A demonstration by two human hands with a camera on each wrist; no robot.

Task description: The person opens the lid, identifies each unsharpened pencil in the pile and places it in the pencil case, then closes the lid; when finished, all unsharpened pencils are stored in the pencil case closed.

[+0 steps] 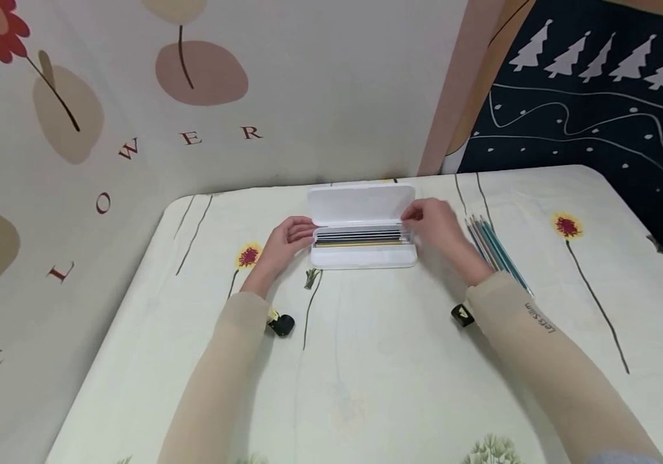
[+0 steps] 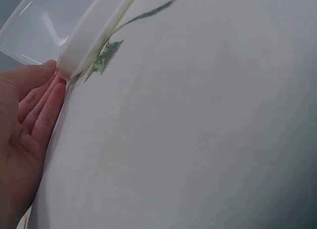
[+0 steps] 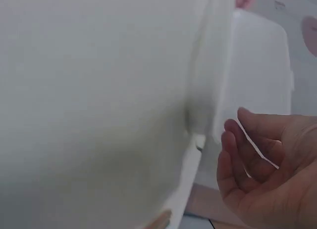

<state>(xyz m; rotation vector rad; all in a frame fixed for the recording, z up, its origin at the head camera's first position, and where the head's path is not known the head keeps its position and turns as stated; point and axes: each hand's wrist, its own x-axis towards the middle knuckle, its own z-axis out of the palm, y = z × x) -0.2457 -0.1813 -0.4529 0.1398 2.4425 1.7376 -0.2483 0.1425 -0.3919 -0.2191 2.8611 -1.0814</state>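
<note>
A white plastic pencil case [image 1: 364, 259] lies lengthwise near the table's far edge, its lid [image 1: 362, 204] raised at the back. Several dark pencils [image 1: 357, 237] and a yellow one lie in a row inside it. My left hand [image 1: 281, 248] pinches the case's left end; in the left wrist view the thumb is on top and the fingers lie along the end. At the right end, my right hand [image 1: 437, 224] hovers by the pencil tips and lid corner. The right wrist view shows its fingers [image 3: 232, 162] loosely bent, nothing between them and the thumb.
Several teal and grey pencils [image 1: 496, 248] lie loose on the table, right of the case and partly behind the right forearm. The flower-printed tablecloth [image 1: 377, 374] covers the table. A patterned wall cloth [image 1: 331, 96] hangs right behind, with a dark tree-print cloth [image 1: 586, 109] at the right.
</note>
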